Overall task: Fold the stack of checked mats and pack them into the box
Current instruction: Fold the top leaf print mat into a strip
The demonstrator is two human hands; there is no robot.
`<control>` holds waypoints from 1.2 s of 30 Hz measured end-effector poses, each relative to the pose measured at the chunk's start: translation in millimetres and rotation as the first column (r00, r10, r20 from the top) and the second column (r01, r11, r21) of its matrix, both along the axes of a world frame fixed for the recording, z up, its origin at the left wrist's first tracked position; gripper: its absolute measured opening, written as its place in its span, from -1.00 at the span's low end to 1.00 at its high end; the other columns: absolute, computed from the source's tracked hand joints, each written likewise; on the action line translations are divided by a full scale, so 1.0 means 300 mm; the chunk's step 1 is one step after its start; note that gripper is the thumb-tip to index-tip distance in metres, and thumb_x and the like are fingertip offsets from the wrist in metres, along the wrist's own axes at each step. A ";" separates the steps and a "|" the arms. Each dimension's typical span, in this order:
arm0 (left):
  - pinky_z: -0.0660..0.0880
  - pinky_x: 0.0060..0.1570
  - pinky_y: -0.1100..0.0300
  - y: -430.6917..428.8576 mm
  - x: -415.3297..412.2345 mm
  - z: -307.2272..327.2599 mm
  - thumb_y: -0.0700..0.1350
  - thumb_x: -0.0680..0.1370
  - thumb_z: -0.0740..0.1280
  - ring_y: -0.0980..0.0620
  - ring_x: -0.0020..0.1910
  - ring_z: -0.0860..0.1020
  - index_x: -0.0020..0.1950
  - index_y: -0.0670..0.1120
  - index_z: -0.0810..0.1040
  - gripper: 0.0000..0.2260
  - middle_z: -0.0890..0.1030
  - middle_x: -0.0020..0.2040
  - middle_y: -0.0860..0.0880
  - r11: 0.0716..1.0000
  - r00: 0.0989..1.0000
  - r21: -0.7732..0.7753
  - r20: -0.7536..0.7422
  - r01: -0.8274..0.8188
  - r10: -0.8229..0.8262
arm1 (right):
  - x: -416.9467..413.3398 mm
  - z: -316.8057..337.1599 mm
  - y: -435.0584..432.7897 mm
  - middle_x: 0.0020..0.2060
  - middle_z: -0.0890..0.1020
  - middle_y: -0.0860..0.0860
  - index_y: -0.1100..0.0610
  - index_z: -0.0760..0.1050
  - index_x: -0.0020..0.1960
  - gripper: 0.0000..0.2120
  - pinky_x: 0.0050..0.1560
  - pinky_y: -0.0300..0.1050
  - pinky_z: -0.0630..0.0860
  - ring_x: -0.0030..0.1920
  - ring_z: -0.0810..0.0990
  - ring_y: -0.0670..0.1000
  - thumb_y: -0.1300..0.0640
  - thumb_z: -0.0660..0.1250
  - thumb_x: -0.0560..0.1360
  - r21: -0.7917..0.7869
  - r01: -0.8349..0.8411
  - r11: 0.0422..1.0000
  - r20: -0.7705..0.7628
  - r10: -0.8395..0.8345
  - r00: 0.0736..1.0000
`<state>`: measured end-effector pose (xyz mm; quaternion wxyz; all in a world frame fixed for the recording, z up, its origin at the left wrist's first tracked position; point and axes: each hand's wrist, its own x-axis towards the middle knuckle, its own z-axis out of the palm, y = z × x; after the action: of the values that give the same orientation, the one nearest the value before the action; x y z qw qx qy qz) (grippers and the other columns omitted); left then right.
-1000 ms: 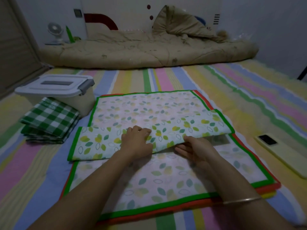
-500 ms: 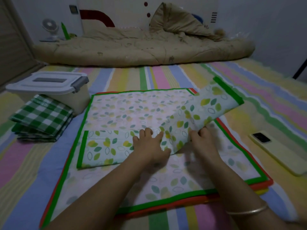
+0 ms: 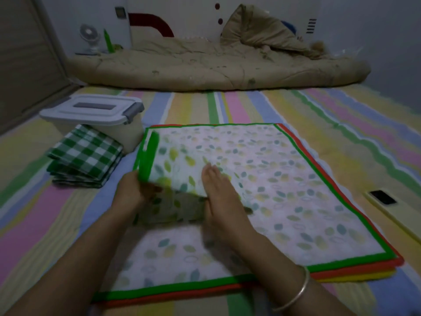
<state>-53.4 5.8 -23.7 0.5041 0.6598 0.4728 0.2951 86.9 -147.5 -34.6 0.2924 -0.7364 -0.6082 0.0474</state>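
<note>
The left hand gripped the folded leaf-print mat by its green-bound edge, which ran away from the person, while the right hand lay flat on it, fingers straight.

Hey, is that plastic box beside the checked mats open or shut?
Shut: the lid lies flat on the box, covering its whole top.

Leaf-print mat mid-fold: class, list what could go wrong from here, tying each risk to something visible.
1. The left hand grips only one edge of the leaf-print mat and the right hand presses it flat; lifting either may let the fold spring open.
2. It lies on the stack of flat mats, which could shift with it.
3. The box has its lid on, so packing needs a free hand.
</note>
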 end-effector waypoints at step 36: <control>-0.34 0.46 -0.18 -0.141 0.136 -0.150 0.19 0.60 -0.24 0.02 0.57 -0.21 0.60 0.05 -0.16 -0.43 -0.15 0.61 0.02 0.552 0.522 0.447 -0.852 0.704 0.025 | 0.137 -0.164 0.115 0.57 -0.19 -0.02 -0.11 -0.22 0.58 -0.22 0.49 0.15 -0.37 0.55 -0.28 -0.02 -0.25 -0.50 0.38 -0.352 0.230 0.907 0.363 -0.095 0.927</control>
<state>-12.7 -36.4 -68.6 -0.0305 0.9493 0.3119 0.0246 128.1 -113.1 -83.7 0.0352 -0.8255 -0.5631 0.0152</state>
